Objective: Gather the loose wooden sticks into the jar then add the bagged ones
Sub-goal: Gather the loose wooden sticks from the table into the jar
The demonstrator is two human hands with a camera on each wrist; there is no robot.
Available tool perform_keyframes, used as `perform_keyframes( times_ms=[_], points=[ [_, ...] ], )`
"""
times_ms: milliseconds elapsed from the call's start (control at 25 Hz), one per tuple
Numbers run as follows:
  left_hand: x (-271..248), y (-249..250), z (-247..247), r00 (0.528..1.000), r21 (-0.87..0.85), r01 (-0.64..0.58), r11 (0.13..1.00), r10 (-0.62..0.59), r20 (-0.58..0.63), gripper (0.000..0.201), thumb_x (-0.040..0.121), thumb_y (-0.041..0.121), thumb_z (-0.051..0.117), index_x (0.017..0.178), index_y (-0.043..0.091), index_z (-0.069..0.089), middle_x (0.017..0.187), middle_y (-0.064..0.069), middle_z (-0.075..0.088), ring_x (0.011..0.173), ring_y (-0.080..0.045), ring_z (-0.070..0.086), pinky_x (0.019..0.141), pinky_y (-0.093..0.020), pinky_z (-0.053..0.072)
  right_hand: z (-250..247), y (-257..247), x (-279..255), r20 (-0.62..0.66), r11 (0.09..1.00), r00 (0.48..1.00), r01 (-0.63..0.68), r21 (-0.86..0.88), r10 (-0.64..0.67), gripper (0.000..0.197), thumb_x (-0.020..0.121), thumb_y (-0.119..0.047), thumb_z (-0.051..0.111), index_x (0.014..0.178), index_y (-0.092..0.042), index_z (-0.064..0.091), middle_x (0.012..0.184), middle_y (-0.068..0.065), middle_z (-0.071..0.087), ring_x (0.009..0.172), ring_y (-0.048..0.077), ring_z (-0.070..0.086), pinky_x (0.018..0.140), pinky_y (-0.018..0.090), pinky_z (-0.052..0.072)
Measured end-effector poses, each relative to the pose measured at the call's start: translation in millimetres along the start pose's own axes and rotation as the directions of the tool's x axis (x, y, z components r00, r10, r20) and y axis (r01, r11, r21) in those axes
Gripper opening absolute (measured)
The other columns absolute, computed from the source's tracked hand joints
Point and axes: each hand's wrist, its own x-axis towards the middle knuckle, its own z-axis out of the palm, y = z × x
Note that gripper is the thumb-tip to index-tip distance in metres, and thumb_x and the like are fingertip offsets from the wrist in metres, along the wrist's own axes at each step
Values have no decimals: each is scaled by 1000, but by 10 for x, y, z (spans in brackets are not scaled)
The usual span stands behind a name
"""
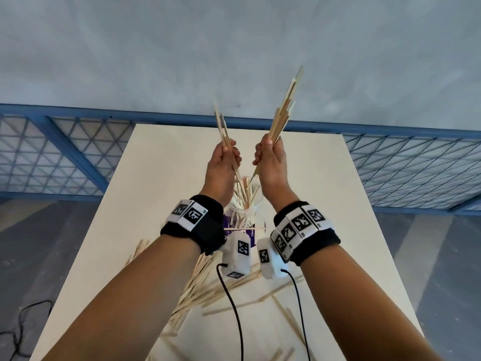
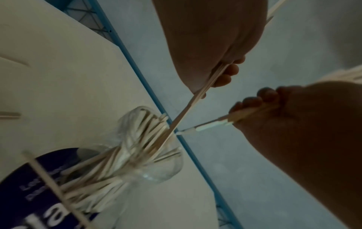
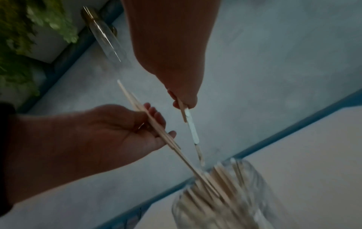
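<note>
My left hand grips a bundle of wooden sticks above a clear glass jar; the bundle's lower ends reach into the jar's mouth. Beside it, my right hand holds a thicker bundle, whose lower tips hang just over the rim. Many sticks stand inside the jar. Loose sticks lie scattered on the white table near me, partly hidden by my forearms. A purple label shows at the jar's side. I see no bag.
A blue mesh fence runs behind the table's far edge, with grey floor beyond. Wrist-camera cables hang over the loose sticks. A black cable lies on the floor at left. Green foliage shows in the right wrist view.
</note>
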Motion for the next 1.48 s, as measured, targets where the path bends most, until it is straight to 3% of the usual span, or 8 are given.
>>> perform_keyframes(
  times_ms=[160, 400, 600, 800, 920, 1120, 1280, 1480],
  points=[
    [-104, -404, -187, 997, 241, 62, 968, -69, 18, 22, 96, 20, 44, 105, 17, 64, 102, -11, 67, 98, -22, 62, 98, -39, 47, 28, 552, -99, 76, 970, 995, -49, -239, 69, 16, 98, -13, 35, 91, -8, 48, 79, 2, 55, 72, 12, 52, 66, 21, 45],
    [-136, -500, -289, 997, 569, -22, 822, -25, 75, 25, 92, 14, 52, 115, 15, 63, 98, -16, 71, 87, -28, 64, 89, -40, 52, -26, 799, -126, 46, 889, 994, -70, -452, 102, 14, 94, -8, 35, 85, -9, 45, 87, 14, 55, 75, 20, 52, 59, 18, 41],
    [-54, -306, -138, 992, 321, 103, 942, -120, 32, 32, 87, 3, 49, 117, 11, 56, 96, -4, 64, 93, -16, 60, 87, -25, 49, -52, 779, -140, 153, 784, 978, -18, -621, 144, 16, 91, -7, 38, 83, -4, 51, 78, 7, 56, 71, 17, 51, 62, 20, 43],
    [154, -159, -76, 990, 283, -130, 950, 142, -22, 21, 100, 18, 34, 89, 18, 52, 76, -2, 59, 67, -2, 61, 76, -24, 51, -24, 745, -142, 175, 678, 966, -2, -735, 192, 31, 90, -3, 38, 63, -16, 34, 69, 0, 44, 71, 20, 39, 58, 19, 23],
    [199, -217, -165, 981, 455, -189, 870, 184, 57, 23, 95, 5, 41, 81, 18, 52, 72, 5, 57, 61, 7, 58, 72, -14, 48, -24, 738, -158, 180, 650, 946, -40, -759, 268, 9, 89, -5, 40, 88, -7, 49, 98, 20, 59, 83, 24, 46, 70, 28, 32],
    [78, -362, -374, 975, 706, -183, 684, 35, 219, 17, 84, -1, 59, 100, 4, 62, 80, 1, 61, 60, 14, 56, 63, -11, 43, -28, 725, -143, 146, 676, 969, -28, -737, 200, 21, 87, 1, 44, 104, 1, 56, 105, 17, 61, 95, 29, 57, 73, 26, 39],
    [3, -378, -443, 959, 703, -267, 660, 113, 258, 41, 84, 3, 60, 121, 14, 45, 85, 6, 57, 67, 3, 60, 66, -15, 49, -114, 667, -182, 98, 746, 988, -26, -665, 122, 26, 85, 5, 43, 108, 0, 55, 111, 17, 58, 96, 23, 53, 67, 11, 30],
    [-36, -453, -472, 912, 809, -400, 430, 101, 397, 12, 86, 8, 55, 93, 3, 64, 81, -9, 64, 75, -24, 57, 73, -34, 47, -218, 637, -308, 111, 760, 992, 25, -650, 63, 28, 85, 5, 42, 108, -1, 55, 113, 15, 58, 101, 22, 54, 71, 12, 33]
  ],
)
